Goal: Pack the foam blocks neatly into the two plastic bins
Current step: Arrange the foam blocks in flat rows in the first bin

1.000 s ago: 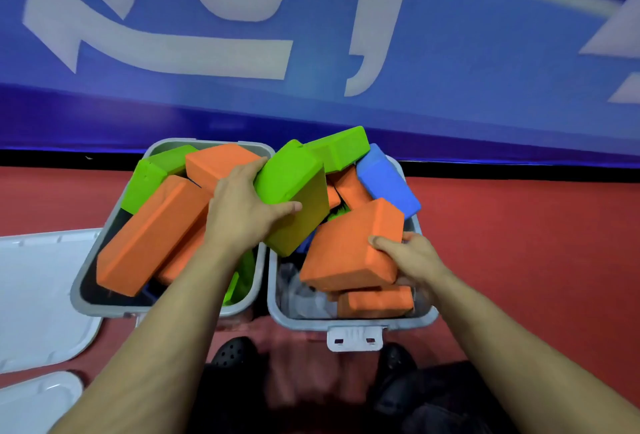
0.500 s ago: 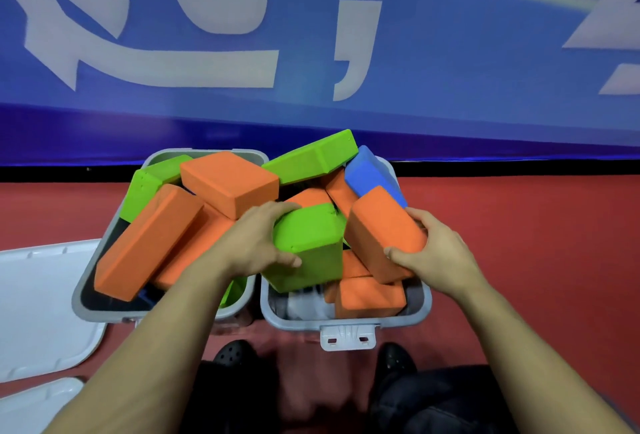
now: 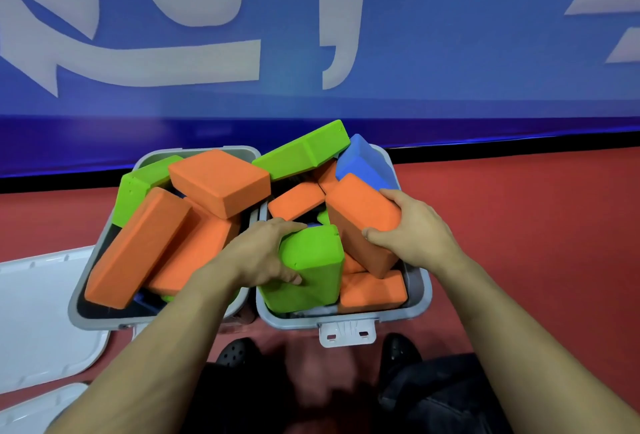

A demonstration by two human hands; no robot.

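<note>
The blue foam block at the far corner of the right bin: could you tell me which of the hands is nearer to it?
Right. The right hand grips an orange block just below the blue block; the left hand holds a green block farther away.

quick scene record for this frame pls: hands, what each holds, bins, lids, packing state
left hand: grips green block, standing on end in the right bin
right hand: grips orange block, tilted, in the right bin
right bin: grey, blocks heaped above the rim; blue block at the far corner
left bin: grey, orange and green blocks lying crooked
lids: white, off, on the floor left of the bins
packing state: not neat yet; blocks overlap at angles in both bins
</note>
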